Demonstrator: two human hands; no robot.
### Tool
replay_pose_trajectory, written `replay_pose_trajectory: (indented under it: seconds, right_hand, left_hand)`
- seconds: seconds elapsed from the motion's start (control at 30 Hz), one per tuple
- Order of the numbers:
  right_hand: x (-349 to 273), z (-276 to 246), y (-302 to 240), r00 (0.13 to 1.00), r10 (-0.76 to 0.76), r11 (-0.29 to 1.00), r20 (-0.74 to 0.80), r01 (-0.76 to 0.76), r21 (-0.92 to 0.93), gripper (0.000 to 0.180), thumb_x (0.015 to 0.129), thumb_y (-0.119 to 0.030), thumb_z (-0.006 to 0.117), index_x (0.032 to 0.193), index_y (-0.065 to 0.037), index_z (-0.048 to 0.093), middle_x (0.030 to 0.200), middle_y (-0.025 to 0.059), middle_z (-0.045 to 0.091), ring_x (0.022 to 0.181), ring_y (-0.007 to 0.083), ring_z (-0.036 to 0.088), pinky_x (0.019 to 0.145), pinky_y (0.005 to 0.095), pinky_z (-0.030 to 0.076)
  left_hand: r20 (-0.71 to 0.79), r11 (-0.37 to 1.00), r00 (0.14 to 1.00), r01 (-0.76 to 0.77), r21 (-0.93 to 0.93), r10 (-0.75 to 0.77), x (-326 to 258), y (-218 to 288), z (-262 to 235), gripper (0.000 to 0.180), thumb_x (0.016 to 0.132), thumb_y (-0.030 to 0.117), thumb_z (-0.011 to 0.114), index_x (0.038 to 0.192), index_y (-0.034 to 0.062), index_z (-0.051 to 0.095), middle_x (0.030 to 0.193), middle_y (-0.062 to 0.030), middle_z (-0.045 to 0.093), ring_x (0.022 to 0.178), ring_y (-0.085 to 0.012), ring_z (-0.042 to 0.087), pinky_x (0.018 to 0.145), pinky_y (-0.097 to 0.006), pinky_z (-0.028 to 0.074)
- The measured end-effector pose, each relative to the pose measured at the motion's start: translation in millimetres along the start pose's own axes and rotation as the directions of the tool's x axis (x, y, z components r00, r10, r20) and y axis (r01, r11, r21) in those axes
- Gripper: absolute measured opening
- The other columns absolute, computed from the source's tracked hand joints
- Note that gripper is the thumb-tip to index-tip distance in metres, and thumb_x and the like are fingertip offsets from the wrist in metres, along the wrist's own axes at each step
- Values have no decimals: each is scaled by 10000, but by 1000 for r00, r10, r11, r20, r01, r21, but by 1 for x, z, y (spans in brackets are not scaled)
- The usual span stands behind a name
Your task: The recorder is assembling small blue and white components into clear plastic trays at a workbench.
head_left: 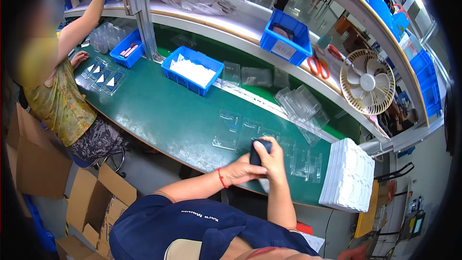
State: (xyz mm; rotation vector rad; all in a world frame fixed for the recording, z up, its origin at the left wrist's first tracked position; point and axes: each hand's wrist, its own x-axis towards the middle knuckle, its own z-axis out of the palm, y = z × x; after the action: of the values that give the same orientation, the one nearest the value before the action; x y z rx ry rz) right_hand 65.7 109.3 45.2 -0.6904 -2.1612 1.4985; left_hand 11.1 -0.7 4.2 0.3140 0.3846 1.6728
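Observation:
Both my hands meet above the green table near its front edge, around a dark, rounded slab-like object whose exact kind I cannot make out. My right hand is wrapped round it, with the thumb along its face. Pressed against the object's lower end is my left hand, its fingers closed and partly hidden. Clear plastic blister trays lie in a row on the table behind and beside my hands, among them one tray to the left and another tray to the right.
A white tray stack stands at the right. Behind are a blue bin with white pieces, loose clear trays, orange-handled scissors and a fan. A co-worker sits at the left near filled trays.

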Motion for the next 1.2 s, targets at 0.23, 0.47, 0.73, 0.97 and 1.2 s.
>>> replay_pose_trajectory:
  seconds: [0.23, 0.47, 0.73, 0.97, 1.2]
  right_hand:
    - [9, 15, -10, 911, -174, 978, 373, 203, -40, 469, 776, -151, 742, 1200, -28, 585, 804, 15, 509, 723, 89, 466, 629, 243, 406]
    - [11, 51, -18, 899, -120, 983, 421, 50, 176, 389, 777, -46, 716, 1151, -41, 610, 689, -53, 485, 589, 33, 415, 543, 194, 368]
    - [35, 63, -26, 961, -164, 958, 223, 102, 268, 296, 787, -55, 700, 1076, -33, 642, 697, -47, 539, 593, 41, 457, 555, 219, 408]
    - [68, 90, 12, 893, -412, 717, 183, 442, -539, 322, 720, -181, 751, 1005, -67, 654, 750, 81, 568, 704, 251, 565, 664, 360, 452]
    - [41, 72, -5, 914, -353, 858, 202, 402, -319, 427, 730, -223, 758, 1099, -59, 619, 806, 59, 574, 686, 182, 530, 631, 310, 438]
  left_hand:
    - [-278, 993, 960, 9, 117, 24, -52, 43, -5, 451, 840, 24, 641, 1262, 69, 488, 1164, -84, 573, 1025, -203, 615, 762, -375, 592]
    - [-399, 972, 895, -129, 199, 200, -81, 49, -22, 409, 861, 78, 643, 1239, 79, 487, 1088, -57, 597, 944, -171, 640, 648, -317, 613]
    - [-368, 926, 857, -376, 29, 360, -102, 54, -40, 456, 916, 110, 579, 1333, 97, 395, 1192, -137, 546, 1063, -243, 594, 823, -375, 567]
    - [-362, 927, 860, -373, 38, 361, -106, 60, -40, 535, 893, -30, 529, 1378, 70, 328, 1264, -190, 503, 1163, -299, 537, 948, -428, 502]
    - [-440, 936, 828, -274, 222, 347, -98, 61, -35, 406, 855, -41, 588, 1241, 38, 488, 1148, -107, 592, 1030, -217, 622, 789, -338, 587]
